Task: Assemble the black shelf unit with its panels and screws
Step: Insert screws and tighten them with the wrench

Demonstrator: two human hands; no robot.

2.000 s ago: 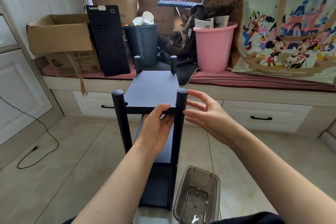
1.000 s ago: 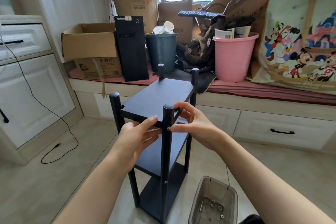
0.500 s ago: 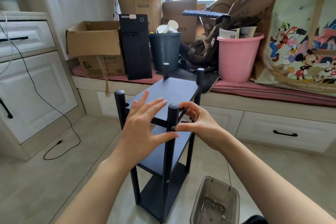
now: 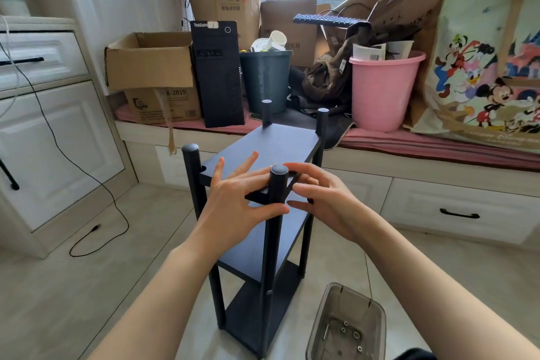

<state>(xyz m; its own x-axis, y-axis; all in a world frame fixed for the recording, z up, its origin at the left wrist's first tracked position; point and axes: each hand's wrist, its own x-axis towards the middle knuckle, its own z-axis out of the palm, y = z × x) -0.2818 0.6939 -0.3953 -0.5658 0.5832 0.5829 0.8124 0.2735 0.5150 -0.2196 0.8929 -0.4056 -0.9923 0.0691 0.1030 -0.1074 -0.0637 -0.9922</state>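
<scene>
- Head view shows the black shelf unit [image 4: 263,231] standing upright on the tiled floor directly under both hands, three panels stacked between four round posts, so the build looks close to finished.
- Risk, as I judge it: the unit is tall and narrow, and a sideways push at the near post [image 4: 276,213] could tip or twist it, since neither hand has a firm hold on the frame.
- Second risk: the top panel [image 4: 271,146] seems to meet that near post at a corner joint right between the fingers; if the joint is loose or a screw is not seated, pressing on it could shift the panel off line. I cannot tell whether a screw is in there.
- Third risk: the clear plastic box [image 4: 347,327] with small loose fittings sits on the floor, below and to the right of the hands and close to the unit's foot; a toppling shelf or a careless knee could scatter them.
- Left hand [image 4: 236,199] is spread wide, fingers straight and fanned over the near edge of the top panel, thumb reaching to the post; it grips nothing.
- Right hand [image 4: 321,202] is loosely opened, fingers gently bent around the far side of the post top, thumb pointing at the post; whether it pinches something small is hidden.
</scene>
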